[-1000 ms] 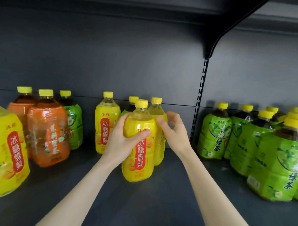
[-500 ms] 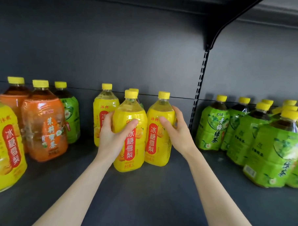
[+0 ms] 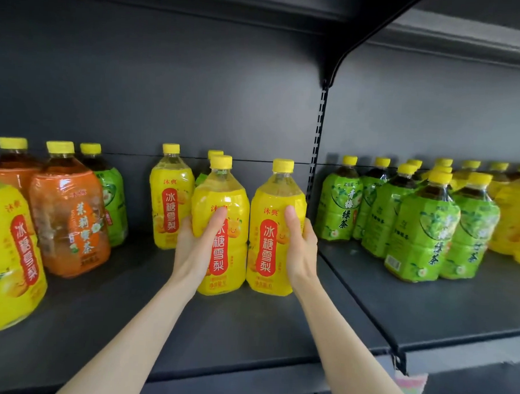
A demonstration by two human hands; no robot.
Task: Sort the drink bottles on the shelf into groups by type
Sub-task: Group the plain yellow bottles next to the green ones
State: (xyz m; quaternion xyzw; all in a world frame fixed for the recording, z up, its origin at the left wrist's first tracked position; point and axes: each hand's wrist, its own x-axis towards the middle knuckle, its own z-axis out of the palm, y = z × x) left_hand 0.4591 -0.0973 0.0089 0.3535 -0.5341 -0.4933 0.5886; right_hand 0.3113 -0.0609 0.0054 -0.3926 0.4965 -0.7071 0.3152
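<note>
Gripping one yellow bottle each, the left hand point(image 3: 195, 250) curls round the left bottle point(image 3: 223, 195), thumb across its red label, and the right hand point(image 3: 302, 252) wraps the right bottle point(image 3: 278, 203) the same way. Both bottles are upright, just beside each other, over the middle of the dark shelf point(image 3: 247, 330). Behind them stand a third yellow bottle point(image 3: 169, 199) and a half-hidden green bottle point(image 3: 200, 179). Orange tea bottles point(image 3: 70, 215) sit to the left, green tea bottles point(image 3: 338, 209) to the right

This is a shop. Dark metal shelves point(image 3: 426, 317) on a slotted upright point(image 3: 318, 134) carry rows of labelled drink bottles point(image 3: 338, 209).
</note>
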